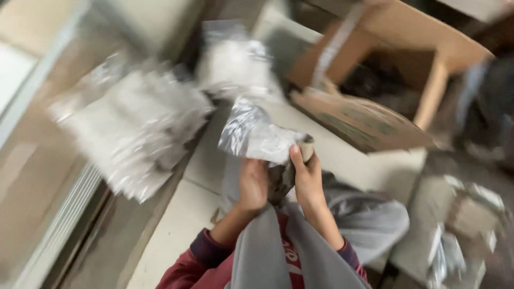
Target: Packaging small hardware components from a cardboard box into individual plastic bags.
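Crinkled clear plastic bag (257,134) sat pinched at chest height between both hands, above the grey cloth on my lap. My left hand (252,184) was curled shut around the dark item (279,179); my right hand (308,179) pressed its thumb on the bag's mouth. Judgement: best to keep that mouth taut. Loose bags (134,128) lay heaped left, cardboard box (369,69) beyond.
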